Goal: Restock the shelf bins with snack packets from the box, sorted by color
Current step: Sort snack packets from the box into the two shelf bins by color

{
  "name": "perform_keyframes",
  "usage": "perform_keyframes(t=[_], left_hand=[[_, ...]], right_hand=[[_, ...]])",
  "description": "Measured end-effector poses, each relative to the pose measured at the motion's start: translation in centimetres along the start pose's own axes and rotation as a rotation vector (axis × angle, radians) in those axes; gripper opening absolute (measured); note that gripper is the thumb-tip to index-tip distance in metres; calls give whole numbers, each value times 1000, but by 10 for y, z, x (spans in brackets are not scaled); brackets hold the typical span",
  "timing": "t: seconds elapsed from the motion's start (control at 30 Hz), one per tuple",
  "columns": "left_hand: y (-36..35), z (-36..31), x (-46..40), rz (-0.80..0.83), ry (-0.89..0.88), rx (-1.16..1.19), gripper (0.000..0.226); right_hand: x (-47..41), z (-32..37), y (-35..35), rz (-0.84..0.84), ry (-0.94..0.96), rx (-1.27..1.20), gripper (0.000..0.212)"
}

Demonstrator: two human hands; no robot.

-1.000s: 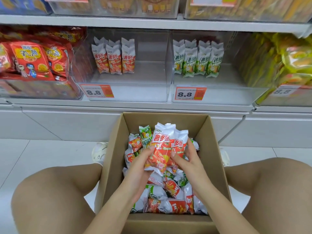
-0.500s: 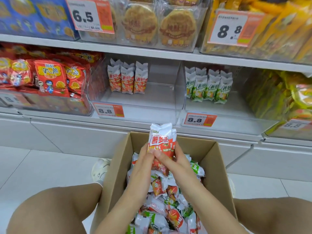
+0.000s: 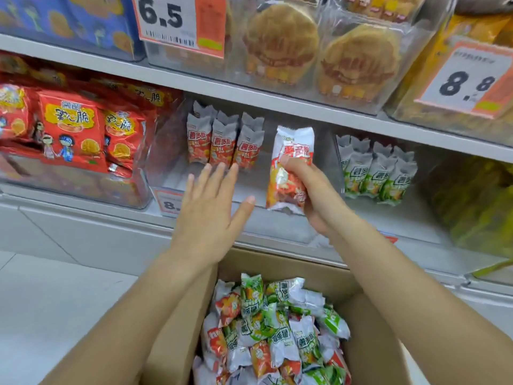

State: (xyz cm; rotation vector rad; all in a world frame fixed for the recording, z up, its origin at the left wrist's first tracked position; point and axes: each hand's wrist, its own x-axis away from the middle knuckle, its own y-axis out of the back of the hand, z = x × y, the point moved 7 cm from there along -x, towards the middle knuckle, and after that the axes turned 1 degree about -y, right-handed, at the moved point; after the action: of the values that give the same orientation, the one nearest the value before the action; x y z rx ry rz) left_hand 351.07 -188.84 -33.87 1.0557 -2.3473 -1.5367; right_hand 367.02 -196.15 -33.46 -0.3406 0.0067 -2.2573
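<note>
My right hand (image 3: 311, 195) grips a red-and-white snack packet (image 3: 288, 168) upright in front of the clear shelf bin (image 3: 277, 218) that has red packets (image 3: 223, 144) standing at its back. My left hand (image 3: 211, 209) is open with fingers spread, reaching toward that bin's front, just below the red packets. The neighbouring bin to the right holds green packets (image 3: 377, 176). The cardboard box (image 3: 372, 343) below holds several mixed red and green packets (image 3: 272, 334).
Large red snack bags (image 3: 72, 129) fill the bin to the left. Yellow bags (image 3: 477, 207) sit at the far right. The upper shelf (image 3: 277, 102) carries boxed pastries and price tags. White floor tiles (image 3: 55, 287) lie left of the box.
Both hands rose out of the box to the shelf. The left hand let go of the red packet and spread open; the right hand carries the packet up to the bin.
</note>
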Motion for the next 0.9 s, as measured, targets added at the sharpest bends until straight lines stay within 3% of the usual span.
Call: perform_keyframes(t=[0.07,0.13,0.2,0.3,0.43,0.53,0.67,0.77,0.9], left_hand=[[-11,28,-10,59,67,-146,91],[-22,44,-16,110,61,-235,92],[-23,45,-19,69,1,-261,79],[-20,42,-18,-54,-54,-274,59],[-19,42,-18,-63,-41,-249,55],[-18,40,-17,-57,-45,-238,54],[-19,38,-17,-51,-38,-255,53],[-18,37,-17,-35,-42,-257,52],[-18,39,-15,-17,-31,-253,51]], right_hand=[[-32,-6,4,-56,-64,67,80],[-63,-16,11,-109,-109,144,67],[-90,-24,14,-129,-156,200,51],[-127,-28,10,-145,-176,159,51],[-157,-20,4,-160,4,80,69],[-165,-17,4,-157,148,207,77],[-172,-23,5,-77,170,307,61],[-171,-31,14,-123,126,402,43],[-172,-35,17,-165,114,454,40]])
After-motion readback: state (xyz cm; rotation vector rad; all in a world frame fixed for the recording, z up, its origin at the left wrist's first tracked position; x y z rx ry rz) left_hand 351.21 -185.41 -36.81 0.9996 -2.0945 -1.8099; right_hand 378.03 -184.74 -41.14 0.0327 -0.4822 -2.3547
